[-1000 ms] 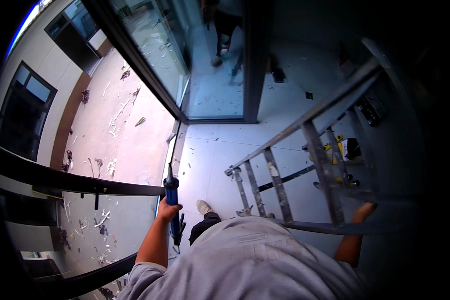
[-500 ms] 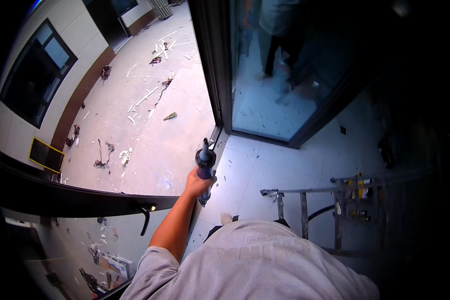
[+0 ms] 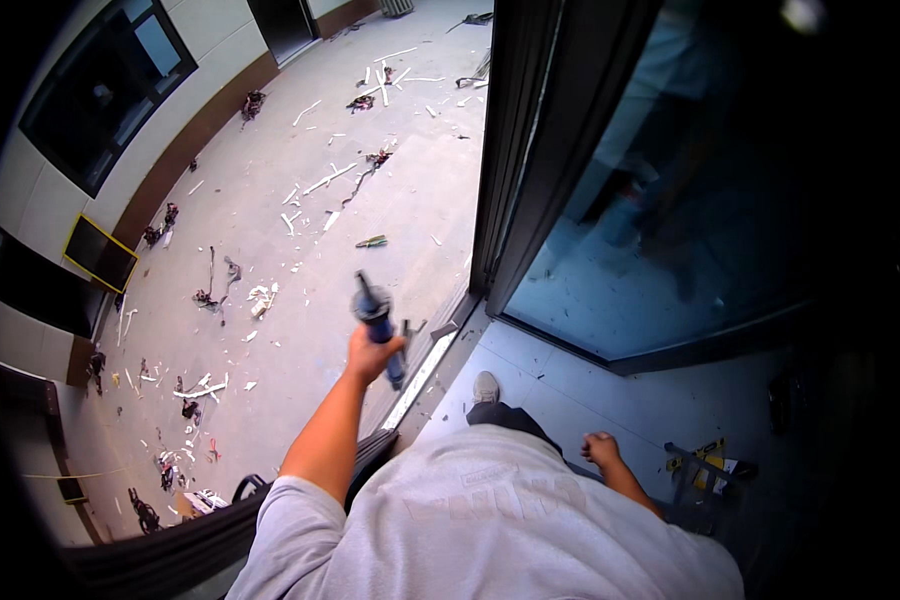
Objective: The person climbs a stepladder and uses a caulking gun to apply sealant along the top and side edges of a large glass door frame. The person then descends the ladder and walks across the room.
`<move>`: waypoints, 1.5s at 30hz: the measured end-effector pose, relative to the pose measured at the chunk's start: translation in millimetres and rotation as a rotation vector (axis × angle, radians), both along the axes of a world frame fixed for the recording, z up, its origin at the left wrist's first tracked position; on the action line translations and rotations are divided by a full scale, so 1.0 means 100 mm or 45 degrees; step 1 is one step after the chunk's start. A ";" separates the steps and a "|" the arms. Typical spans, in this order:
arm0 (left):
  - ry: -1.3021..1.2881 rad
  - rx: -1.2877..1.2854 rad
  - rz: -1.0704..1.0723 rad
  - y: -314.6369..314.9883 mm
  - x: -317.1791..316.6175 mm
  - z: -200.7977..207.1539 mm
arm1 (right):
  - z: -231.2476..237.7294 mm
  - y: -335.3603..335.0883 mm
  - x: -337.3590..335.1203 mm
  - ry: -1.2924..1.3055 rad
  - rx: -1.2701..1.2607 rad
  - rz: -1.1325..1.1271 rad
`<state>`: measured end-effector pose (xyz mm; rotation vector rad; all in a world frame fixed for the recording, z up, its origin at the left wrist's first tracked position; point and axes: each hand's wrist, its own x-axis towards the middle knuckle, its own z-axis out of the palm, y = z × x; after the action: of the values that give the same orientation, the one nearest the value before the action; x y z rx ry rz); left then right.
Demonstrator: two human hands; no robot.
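My left hand [image 3: 373, 356] is wrapped round a caulking gun [image 3: 375, 312], a dark blue tube with a black collar and a narrow nozzle pointing away from me. It is held out over the door threshold [image 3: 420, 377], a little blurred by motion. My right hand [image 3: 600, 449] hangs low beside my body, its fingers curled, and nothing shows in them. My shoe [image 3: 485, 387] is on the pale tiles inside the threshold.
A dark-framed glass door panel [image 3: 660, 260] stands to the right. White scraps [image 3: 328, 180] and tangled debris litter the concrete outside. Yellow and dark tools [image 3: 708, 468] lie at lower right. A yellow-edged panel [image 3: 101, 253] leans by the left wall.
My body has turned and moved toward the doorway. The caulking gun now hangs further out over the threshold. My right hand has come into view, and the ladder has mostly left it.
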<state>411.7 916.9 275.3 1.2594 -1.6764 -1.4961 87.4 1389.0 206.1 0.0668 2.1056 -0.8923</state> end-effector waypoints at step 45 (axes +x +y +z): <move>-0.548 0.928 1.516 -2.48 2.93 -1.74 | -3.05 -12.21 0.71 -0.323 0.054 1.241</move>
<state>704.9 668.8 101.0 2.4517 -0.2181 -1.0424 158.7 168.4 -98.6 -0.7249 1.6101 -0.2225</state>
